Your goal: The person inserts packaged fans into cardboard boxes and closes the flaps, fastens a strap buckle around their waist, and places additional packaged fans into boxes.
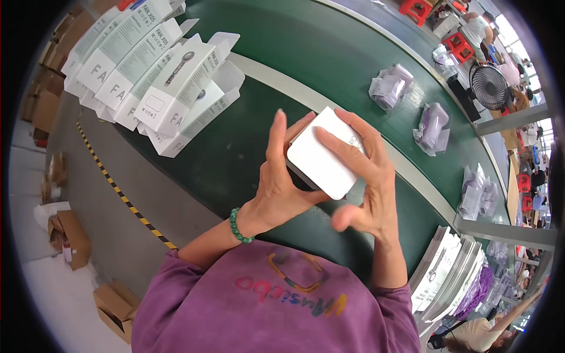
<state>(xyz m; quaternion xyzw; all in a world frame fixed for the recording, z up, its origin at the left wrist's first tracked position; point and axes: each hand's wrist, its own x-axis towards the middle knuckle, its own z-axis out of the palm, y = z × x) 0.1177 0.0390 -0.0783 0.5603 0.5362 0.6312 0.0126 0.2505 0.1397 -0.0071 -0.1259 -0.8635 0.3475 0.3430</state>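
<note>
Green conveyor belt (247,147) runs under my hands. I hold the white box (321,157) above it, near its close edge: left hand (281,176) clasping its left side, right hand (365,182) fingers laid over the top, long axis slanting away rightward.

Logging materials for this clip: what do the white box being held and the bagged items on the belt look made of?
White box: apparently matte paperboard, with crisp folded edges and no gloss, gripped by both hands. Bagged items: pale purple, seemingly plastic, in clear, shiny, crinkled film bags; the contents' material is uncertain.
</note>
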